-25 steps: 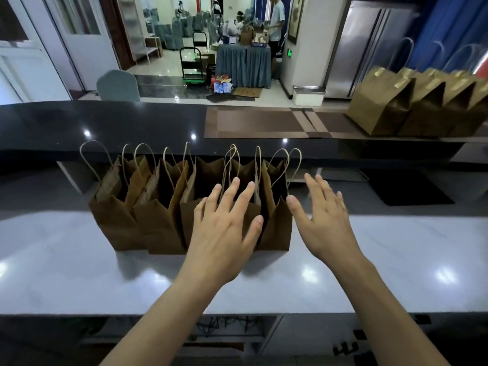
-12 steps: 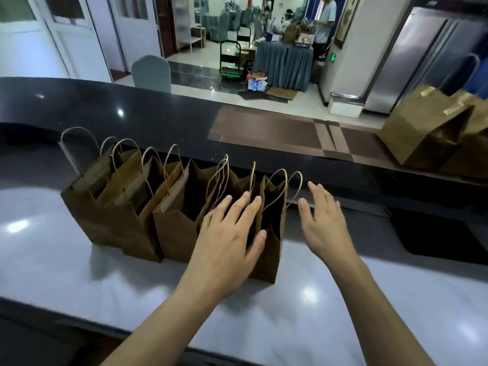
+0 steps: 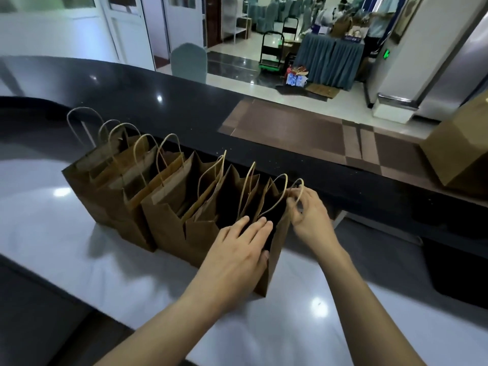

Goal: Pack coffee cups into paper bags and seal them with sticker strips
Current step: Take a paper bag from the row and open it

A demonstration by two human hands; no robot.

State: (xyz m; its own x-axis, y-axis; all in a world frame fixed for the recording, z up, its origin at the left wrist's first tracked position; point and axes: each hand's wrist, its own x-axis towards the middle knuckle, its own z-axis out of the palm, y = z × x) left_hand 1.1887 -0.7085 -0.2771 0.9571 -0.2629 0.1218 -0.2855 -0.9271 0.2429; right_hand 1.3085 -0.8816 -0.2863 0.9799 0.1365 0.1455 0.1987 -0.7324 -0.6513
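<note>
At the near end of the row, our right hand pinches the twine handle of the last paper bag, while our left hand lies flat, fingers straight, against its front. 5 or so bags stand open, touching, on the white surface. Thin, light paper should crumple easily, so we judge the handles safest.
</note>
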